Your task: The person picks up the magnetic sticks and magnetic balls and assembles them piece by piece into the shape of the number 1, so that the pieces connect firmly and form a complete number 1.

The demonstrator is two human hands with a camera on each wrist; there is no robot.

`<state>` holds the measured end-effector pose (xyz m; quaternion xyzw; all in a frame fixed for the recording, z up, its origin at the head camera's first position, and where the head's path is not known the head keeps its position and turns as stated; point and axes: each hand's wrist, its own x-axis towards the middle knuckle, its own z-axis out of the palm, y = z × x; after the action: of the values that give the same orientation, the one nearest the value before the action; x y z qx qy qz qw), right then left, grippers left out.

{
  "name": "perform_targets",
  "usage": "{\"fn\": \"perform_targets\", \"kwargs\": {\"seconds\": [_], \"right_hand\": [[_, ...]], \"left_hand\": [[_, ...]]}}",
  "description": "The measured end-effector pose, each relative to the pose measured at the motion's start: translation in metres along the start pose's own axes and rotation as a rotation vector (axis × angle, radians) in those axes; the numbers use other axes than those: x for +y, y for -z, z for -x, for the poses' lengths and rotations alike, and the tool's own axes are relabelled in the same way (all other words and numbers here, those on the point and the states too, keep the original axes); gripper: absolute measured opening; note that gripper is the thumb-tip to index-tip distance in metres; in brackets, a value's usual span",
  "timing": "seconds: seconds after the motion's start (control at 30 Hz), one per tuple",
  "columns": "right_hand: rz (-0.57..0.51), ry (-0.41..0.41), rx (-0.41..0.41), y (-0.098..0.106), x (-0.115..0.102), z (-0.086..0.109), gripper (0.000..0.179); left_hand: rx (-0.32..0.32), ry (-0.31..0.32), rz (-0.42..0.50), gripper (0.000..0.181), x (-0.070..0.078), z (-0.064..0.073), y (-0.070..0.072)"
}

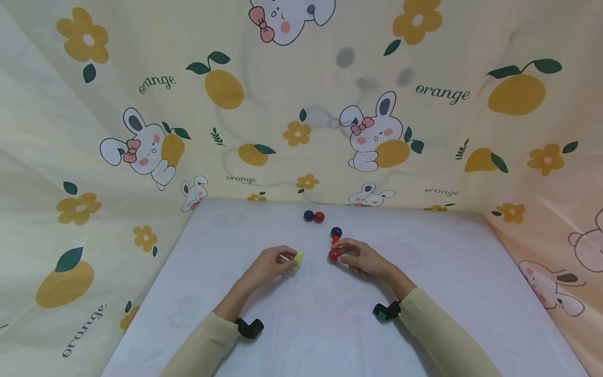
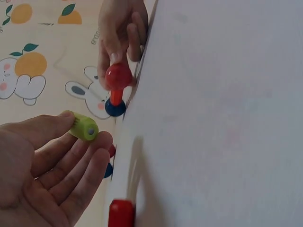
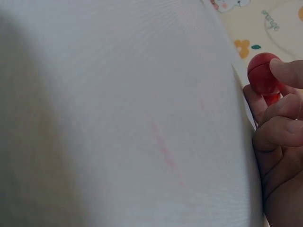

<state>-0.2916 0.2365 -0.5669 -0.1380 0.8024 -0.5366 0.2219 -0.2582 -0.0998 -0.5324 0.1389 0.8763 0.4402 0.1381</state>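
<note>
Between thumb and fingertips, my left hand [image 1: 273, 266] pinches a short yellow-green rod [image 1: 299, 256]. A small silvery disc shows on the end face of that rod [image 2: 85, 127] in the left wrist view. My right hand [image 1: 363, 257] holds a red ball [image 1: 334, 255], thumb against its side. An orange-red rod [image 1: 335, 240] joins this ball to a dark blue ball [image 1: 336, 232] at the far end. From the right wrist, the red ball [image 3: 262, 75] shows in front, hiding most of the rod behind it. The two hands are apart.
Farther back on the white table [image 1: 311, 335] lie a loose dark blue ball [image 1: 308, 215] and a loose red ball [image 1: 319, 217], side by side. A patterned cloth [image 1: 273, 125] hangs behind and along the sides. Both wrists carry black camera mounts.
</note>
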Motion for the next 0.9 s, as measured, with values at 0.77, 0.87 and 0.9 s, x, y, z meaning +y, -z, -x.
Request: {"fn": "perform_targets", "kwargs": {"seconds": [0.77,0.87,0.9], "right_hand": [[0.004,0.015,0.006,0.0,0.001,0.001,0.04],[0.01,0.016,0.008,0.0,0.001,0.0,0.039],[0.011,0.014,0.008,0.0,0.001,0.0,0.039]], "left_hand": [[-0.076,-0.016,0.015,0.028,0.019,-0.011,-0.037],[-0.082,-0.024,0.013,0.027,0.021,-0.013,-0.041],[-0.084,-0.025,0.012,0.027,0.021,-0.013,-0.043]]}}
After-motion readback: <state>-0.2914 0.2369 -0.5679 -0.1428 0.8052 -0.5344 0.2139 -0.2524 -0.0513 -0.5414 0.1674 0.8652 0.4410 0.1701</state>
